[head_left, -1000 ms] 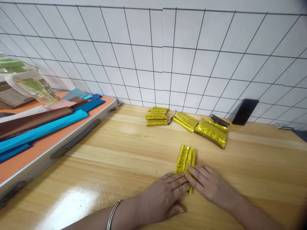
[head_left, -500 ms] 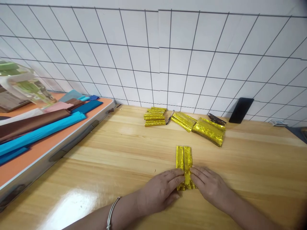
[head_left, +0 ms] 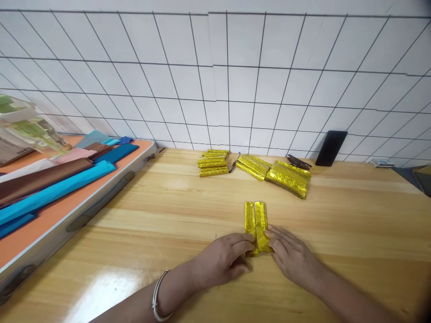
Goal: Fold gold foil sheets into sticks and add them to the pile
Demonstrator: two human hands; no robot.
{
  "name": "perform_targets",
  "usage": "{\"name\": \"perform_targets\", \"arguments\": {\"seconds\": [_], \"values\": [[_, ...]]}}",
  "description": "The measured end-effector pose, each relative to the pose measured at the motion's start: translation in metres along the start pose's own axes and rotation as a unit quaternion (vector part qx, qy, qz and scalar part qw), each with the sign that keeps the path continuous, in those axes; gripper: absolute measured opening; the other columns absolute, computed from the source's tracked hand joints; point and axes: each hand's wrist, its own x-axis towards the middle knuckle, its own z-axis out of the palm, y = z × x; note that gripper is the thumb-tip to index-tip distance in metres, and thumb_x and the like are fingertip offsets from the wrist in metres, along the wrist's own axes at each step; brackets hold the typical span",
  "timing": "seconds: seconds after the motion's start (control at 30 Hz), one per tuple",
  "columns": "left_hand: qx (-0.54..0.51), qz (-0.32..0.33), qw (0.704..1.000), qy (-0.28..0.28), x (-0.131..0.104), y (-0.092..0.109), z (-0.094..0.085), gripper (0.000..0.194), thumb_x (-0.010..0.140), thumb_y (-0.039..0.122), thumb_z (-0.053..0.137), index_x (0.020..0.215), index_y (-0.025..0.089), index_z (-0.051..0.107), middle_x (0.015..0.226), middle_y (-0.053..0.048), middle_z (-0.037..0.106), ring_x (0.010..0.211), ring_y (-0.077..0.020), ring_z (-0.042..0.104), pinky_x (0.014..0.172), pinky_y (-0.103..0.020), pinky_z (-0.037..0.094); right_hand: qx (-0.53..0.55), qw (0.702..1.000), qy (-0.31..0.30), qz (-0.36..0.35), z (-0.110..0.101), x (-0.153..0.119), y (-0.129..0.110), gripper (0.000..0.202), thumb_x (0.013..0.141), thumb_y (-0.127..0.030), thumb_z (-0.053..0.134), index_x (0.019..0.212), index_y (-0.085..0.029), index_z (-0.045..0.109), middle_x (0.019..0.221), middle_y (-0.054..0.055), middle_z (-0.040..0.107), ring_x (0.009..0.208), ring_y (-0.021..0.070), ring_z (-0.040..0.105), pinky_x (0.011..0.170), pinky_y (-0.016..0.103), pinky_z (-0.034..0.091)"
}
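Note:
Two narrow strips of shiny gold foil lie side by side on the wooden table in front of me, a thin gap between them. On the lower end of the left gold foil strip (head_left: 249,217) rest the fingertips of my left hand (head_left: 224,260), its thumb apart from the fingers and touching the table side. The right gold foil strip (head_left: 261,220) has the outstretched fingers of my right hand (head_left: 296,258) along its outer edge. My right thumb is hidden. Whether the strips are joined underneath I cannot tell.
Behind are a pile of narrow gold foil folds (head_left: 213,163), a pen (head_left: 235,162), flat gold foil packets (head_left: 288,178), a dark hair clip (head_left: 299,162) and a black phone (head_left: 331,148) leaning on the tiled wall. Folded coloured sheets (head_left: 57,184) lie on an orange-topped surface at left.
The gap between the two foil strips has widened slightly. Both hands stay on the foil, with small finger shifts. The view has turned slightly to the right.

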Motion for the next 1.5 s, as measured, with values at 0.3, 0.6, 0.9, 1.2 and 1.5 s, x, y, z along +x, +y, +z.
{"name": "perform_targets", "arguments": {"seconds": [0.3,0.6,0.9,1.2,1.5], "values": [[0.044,0.003,0.999,0.015,0.004,-0.003,0.008,0.026,0.090,0.014,0.037,0.110,0.017,0.053,0.120,-0.008,0.056,0.114,-0.0147,0.050,0.100,-0.028,0.040,0.003,1.000,-0.010,-0.003,-0.002,-0.002,0.000,0.022,0.082,-0.006,0.043,0.088,-0.015,0.061,0.111,0.013,0.065,0.116,0.0227,0.052,0.099,0.044,0.044],[0.118,0.030,0.993,-0.009,0.008,0.005,0.005,0.025,0.093,0.016,0.034,0.104,0.015,0.055,0.118,-0.008,0.058,0.116,-0.0165,0.049,0.106,-0.033,0.036,0.022,0.999,-0.021,-0.027,-0.010,-0.007,-0.003,0.019,0.087,-0.012,0.046,0.097,-0.018,0.061,0.119,0.011,0.058,0.119,0.0248,0.046,0.099,0.050,0.039],[0.164,0.049,0.985,-0.017,0.005,0.002,0.009,0.025,0.092,0.014,0.037,0.112,0.016,0.053,0.126,-0.007,0.054,0.121,-0.0163,0.046,0.110,-0.034,0.031,0.061,0.996,-0.050,-0.041,-0.013,-0.011,-0.006,0.022,0.090,-0.012,0.045,0.104,-0.016,0.060,0.102,0.009,0.063,0.094,0.0202,0.053,0.084,0.041,0.045],[0.197,0.051,0.979,-0.007,0.007,0.007,0.011,0.021,0.093,0.017,0.037,0.102,0.015,0.056,0.121,-0.009,0.056,0.116,-0.0174,0.050,0.107,-0.037,0.034,0.090,0.995,-0.039,-0.020,-0.008,-0.015,-0.002,0.023,0.089,-0.011,0.045,0.106,-0.015,0.059,0.103,0.008,0.063,0.095,0.0195,0.053,0.085,0.038,0.046],[0.070,0.013,0.997,0.042,0.008,0.008,0.014,0.022,0.091,0.012,0.038,0.094,0.016,0.060,0.103,-0.007,0.061,0.102,-0.0164,0.054,0.096,-0.032,0.042,0.150,0.987,-0.052,0.034,-0.010,-0.008,-0.005,0.018,0.089,-0.013,0.048,0.098,-0.018,0.062,0.095,0.006,0.063,0.090,0.0189,0.053,0.080,0.036,0.046]]}}
